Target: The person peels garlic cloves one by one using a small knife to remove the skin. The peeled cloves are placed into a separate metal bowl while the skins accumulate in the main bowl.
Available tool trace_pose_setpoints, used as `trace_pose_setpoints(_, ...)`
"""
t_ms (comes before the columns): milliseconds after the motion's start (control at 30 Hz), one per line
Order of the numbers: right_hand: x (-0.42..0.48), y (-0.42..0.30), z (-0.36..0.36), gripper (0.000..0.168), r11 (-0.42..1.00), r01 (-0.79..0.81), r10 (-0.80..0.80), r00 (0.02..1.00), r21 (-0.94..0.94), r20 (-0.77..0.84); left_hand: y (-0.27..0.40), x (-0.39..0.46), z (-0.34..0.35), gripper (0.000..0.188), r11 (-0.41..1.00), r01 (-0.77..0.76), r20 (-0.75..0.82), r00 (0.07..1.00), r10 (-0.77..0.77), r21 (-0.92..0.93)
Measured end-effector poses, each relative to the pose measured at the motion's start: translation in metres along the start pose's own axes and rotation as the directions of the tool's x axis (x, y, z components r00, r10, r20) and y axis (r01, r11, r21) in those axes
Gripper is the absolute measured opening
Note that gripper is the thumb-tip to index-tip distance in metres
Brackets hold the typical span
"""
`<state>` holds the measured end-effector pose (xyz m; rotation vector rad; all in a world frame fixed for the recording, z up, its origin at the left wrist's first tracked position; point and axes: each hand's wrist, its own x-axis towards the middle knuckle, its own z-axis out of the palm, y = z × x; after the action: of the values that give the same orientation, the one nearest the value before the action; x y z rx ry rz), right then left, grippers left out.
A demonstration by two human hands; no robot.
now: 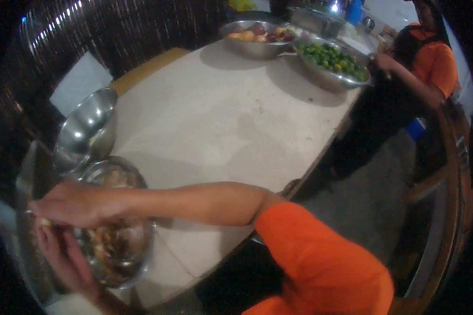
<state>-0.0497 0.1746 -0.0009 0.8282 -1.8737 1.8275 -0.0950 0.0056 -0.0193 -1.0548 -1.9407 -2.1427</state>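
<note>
My right hand (73, 204) reaches in from the right at the far left, its fingertips close to those of my left hand (65, 252) below it. A small pale yellowish piece (46, 223), possibly a peeled clove, shows between the fingers of the two hands. A small glint lies at my right fingertips; blur hides whether it is a blade. Beneath and beside the hands is a round metal tray (120, 252) with brownish scraps, partly covered by my right forearm. A steel bowl (88, 128) stands tilted behind the tray, with a small pale bit inside.
On the pale table (220, 118), a steel bowl of onions (256, 47) and a steel bowl of small green citrus-like fruit (327, 78) stand at the far end. Another person (433, 67) in orange has a hand at the fruit bowl's rim. A large metal pot (315, 21) is behind.
</note>
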Motion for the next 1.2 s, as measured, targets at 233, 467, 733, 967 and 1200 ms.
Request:
trace_pose_setpoints(233,-0.014,-0.012,0.004,0.039,0.895,0.080,-0.114,0.992,-0.440,-0.051,-0.015,-0.008,-0.010,0.039,0.546,-0.345,0.146,0.915,0.375,0.764)
trace_pose_setpoints(467,-0.016,-0.019,-0.008,0.038,0.861,0.062,-0.051,0.998,-0.505,0.036,0.006,-0.012,-0.004,0.039,0.533,-0.435,0.349,0.901,0.259,0.726)
trace_pose_setpoints(733,-0.006,0.002,-0.019,0.031,0.823,0.419,-0.320,0.900,-0.384,0.296,-0.022,-0.010,0.000,0.047,0.930,0.060,-0.001,0.998,-0.064,-0.362)
trace_pose_setpoints(967,0.000,-0.068,-0.034,0.038,0.784,-0.454,0.503,0.864,-0.423,0.006,0.008,0.005,0.008,0.023,0.920,0.072,-0.020,0.996,-0.086,-0.384)
trace_pose_setpoints(1200,-0.009,-0.040,-0.011,0.023,0.944,-0.271,0.264,0.963,-0.188,-0.062,0.014,-0.004,0.021,0.023,0.966,-0.231,-0.162,0.955,0.248,0.121)
